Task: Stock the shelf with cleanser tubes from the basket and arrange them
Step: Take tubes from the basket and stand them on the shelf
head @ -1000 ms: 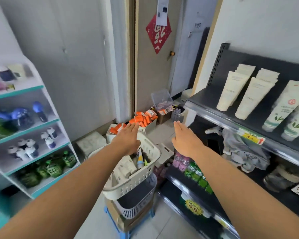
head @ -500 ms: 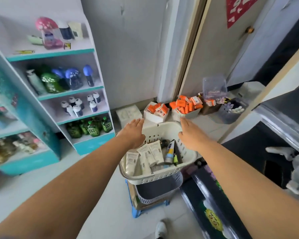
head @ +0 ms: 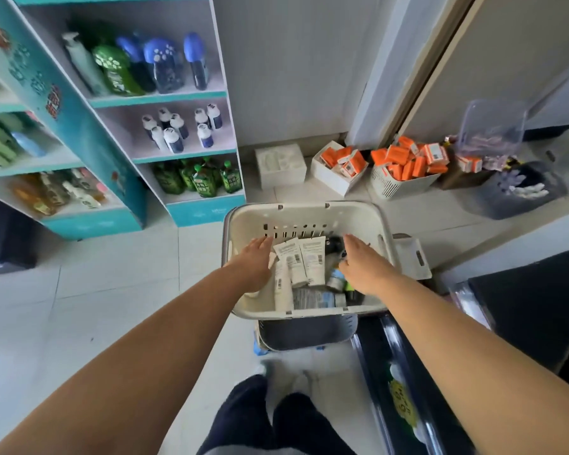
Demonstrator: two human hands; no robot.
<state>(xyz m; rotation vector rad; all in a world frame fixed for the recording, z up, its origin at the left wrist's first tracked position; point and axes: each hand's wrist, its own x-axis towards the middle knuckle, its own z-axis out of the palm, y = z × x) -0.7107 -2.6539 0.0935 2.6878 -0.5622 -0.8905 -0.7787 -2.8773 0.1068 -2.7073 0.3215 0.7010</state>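
Lying in cream basket [head: 358, 218]: white cleanser tubes [head: 313, 261].

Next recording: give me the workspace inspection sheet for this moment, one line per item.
Surface: pale tiled floor; the white basket sits above a grey basket.
Job's things: white cleanser tubes lie jumbled in the white basket among other small items; dark shelf at the right edge.
Clutter: orange boxes in bins on the floor beyond.
Hands: left hand and right hand both open inside the basket, holding nothing.
Cables: nothing seen.
Surroundings: teal shelf unit with bottles and green pouches.
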